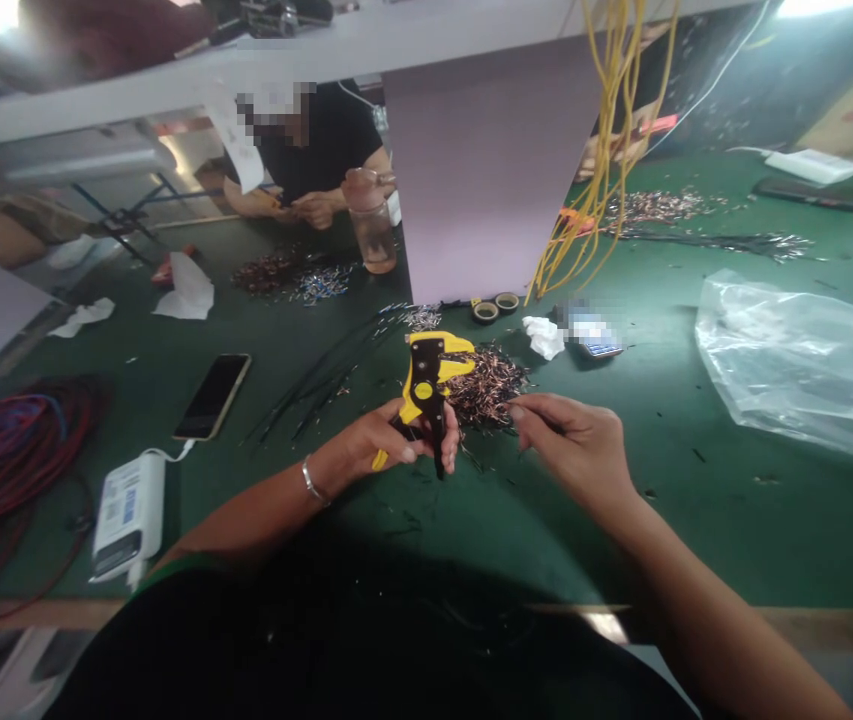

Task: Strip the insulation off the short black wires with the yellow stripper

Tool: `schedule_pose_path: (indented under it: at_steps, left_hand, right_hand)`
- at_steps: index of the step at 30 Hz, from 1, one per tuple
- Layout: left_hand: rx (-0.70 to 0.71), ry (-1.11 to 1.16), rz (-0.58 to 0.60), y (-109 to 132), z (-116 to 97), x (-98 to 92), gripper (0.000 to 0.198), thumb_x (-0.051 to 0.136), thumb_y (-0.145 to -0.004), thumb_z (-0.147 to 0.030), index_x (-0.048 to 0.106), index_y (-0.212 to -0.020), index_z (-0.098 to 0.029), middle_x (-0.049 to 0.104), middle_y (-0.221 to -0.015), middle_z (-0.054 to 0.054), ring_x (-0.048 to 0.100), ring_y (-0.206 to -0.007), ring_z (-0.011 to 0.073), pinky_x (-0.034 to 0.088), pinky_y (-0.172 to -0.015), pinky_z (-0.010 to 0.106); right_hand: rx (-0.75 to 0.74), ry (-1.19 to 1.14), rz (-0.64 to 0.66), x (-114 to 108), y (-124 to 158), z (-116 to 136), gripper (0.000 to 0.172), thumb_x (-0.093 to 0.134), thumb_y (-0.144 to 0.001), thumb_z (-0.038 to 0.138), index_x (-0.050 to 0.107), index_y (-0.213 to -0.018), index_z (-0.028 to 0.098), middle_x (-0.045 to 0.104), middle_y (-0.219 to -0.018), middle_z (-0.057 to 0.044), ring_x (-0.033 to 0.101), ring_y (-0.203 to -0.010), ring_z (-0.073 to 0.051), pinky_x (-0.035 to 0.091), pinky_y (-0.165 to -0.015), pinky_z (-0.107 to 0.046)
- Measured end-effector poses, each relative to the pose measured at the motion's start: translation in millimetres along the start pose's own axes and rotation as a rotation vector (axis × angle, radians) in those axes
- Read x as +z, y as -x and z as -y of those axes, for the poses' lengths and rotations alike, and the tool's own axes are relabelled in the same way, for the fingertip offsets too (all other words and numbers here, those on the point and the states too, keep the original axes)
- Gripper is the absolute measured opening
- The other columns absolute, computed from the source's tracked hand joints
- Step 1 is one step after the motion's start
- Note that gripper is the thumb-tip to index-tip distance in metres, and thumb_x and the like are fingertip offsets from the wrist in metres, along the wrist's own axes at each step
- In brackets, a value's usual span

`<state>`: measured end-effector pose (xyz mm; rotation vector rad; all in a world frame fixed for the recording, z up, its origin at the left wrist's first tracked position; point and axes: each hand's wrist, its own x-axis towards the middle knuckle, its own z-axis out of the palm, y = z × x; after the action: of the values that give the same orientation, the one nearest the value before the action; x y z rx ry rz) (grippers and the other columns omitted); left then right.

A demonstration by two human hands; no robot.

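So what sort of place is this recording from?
Probably a small wire-processing workshop: a yellow automatic wire stripper in the left hand, a heap of copper wire ends on the green bench mat, and a co-worker at the same bench.

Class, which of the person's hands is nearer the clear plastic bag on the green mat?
Right. The right hand sits left of the clear plastic bag, not touching it; the left hand, gripping the yellow wire stripper, lies farther left.

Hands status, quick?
Left hand: closed, holding a wire stripper.
Right hand: pinched, apparently holding a black wire.
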<state>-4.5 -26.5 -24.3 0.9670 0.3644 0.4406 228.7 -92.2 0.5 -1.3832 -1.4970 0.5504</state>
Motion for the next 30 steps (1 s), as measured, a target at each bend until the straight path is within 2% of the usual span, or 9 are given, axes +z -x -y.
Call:
schedule_pose_path:
  at_steps: [4, 9, 18, 22, 24, 27, 30]
  left_hand:
    - [0.019, -0.061, -0.035, 1, 1, 0.0, 0.049, 0.07, -0.054, -0.017, 0.065, -0.103, -0.018, 0.066, -0.085, 0.008, 0.065, -0.082, 0.0254, 0.054, -0.081, 0.047]
    - [0.033, -0.152, -0.041, 2, 5, 1.0, 0.052, 0.073, -0.056, -0.018, 0.065, -0.108, -0.018, 0.068, -0.091, 0.009, 0.066, -0.087, 0.0261, 0.052, -0.085, 0.045]
    - [0.06, -0.326, -0.107, 1, 4, 11.7, 0.045, 0.07, -0.059, -0.016, 0.063, -0.104, -0.016, 0.064, -0.086, 0.005, 0.062, -0.085, 0.0199, 0.049, -0.084, 0.037]
    - [0.15, -0.666, -0.176, 2, 8, 11.1, 0.037, 0.063, -0.064, -0.018, 0.06, -0.101, -0.017, 0.062, -0.085, 0.004, 0.061, -0.083, 0.0196, 0.051, -0.081, 0.038]
    - [0.215, -0.911, -0.259, 3, 11, 11.5, 0.034, 0.059, -0.066, -0.019, 0.058, -0.101, -0.018, 0.063, -0.09, 0.005, 0.062, -0.087, 0.0213, 0.051, -0.084, 0.04]
    - [0.338, -1.276, -0.431, 6, 17, 13.0, 0.047, 0.056, -0.068, -0.019, 0.053, -0.115, -0.018, 0.064, -0.107, 0.011, 0.062, -0.101, 0.0271, 0.05, -0.091, 0.046]
    - [0.444, -1.512, -0.523, 8, 20, 14.1, 0.058, 0.056, -0.068, -0.021, 0.047, -0.126, -0.018, 0.062, -0.113, 0.013, 0.061, -0.105, 0.0302, 0.052, -0.088, 0.047]
  right_hand:
    - [-0.036, 0.078, -0.034, 5, 2, -4, 0.021, 0.06, -0.083, 0.028, 0.078, -0.077, 0.019, 0.07, -0.057, 0.0, 0.06, -0.046, -0.011, 0.049, -0.05, -0.023]
    - [-0.158, 0.153, -0.038, 13, 9, -1, 0.023, 0.056, -0.086, 0.024, 0.078, -0.08, 0.021, 0.077, -0.067, -0.003, 0.07, -0.056, -0.015, 0.053, -0.055, -0.025]
    - [-0.351, 0.206, -0.033, 19, 16, 3, 0.023, 0.053, -0.091, 0.016, 0.076, -0.089, 0.018, 0.077, -0.07, -0.004, 0.071, -0.056, -0.015, 0.054, -0.054, -0.024]
    - [-0.313, 0.179, -0.035, 21, 17, 3, 0.022, 0.054, -0.089, 0.017, 0.076, -0.087, 0.018, 0.078, -0.071, -0.005, 0.07, -0.055, -0.015, 0.053, -0.053, -0.024]
    - [-0.25, 0.139, -0.023, 22, 18, 3, 0.022, 0.055, -0.089, 0.02, 0.077, -0.087, 0.019, 0.077, -0.07, -0.004, 0.069, -0.053, -0.014, 0.052, -0.053, -0.023]
    - [-0.141, 0.072, 0.028, 23, 18, 6, 0.022, 0.056, -0.088, 0.022, 0.077, -0.082, 0.018, 0.072, -0.06, -0.001, 0.062, -0.047, -0.011, 0.05, -0.05, -0.022]
    - [-0.037, -0.025, 0.1, 23, 17, 8, 0.025, 0.057, -0.085, 0.023, 0.072, -0.066, 0.019, 0.066, -0.053, 0.001, 0.057, -0.045, -0.01, 0.047, -0.048, -0.021]
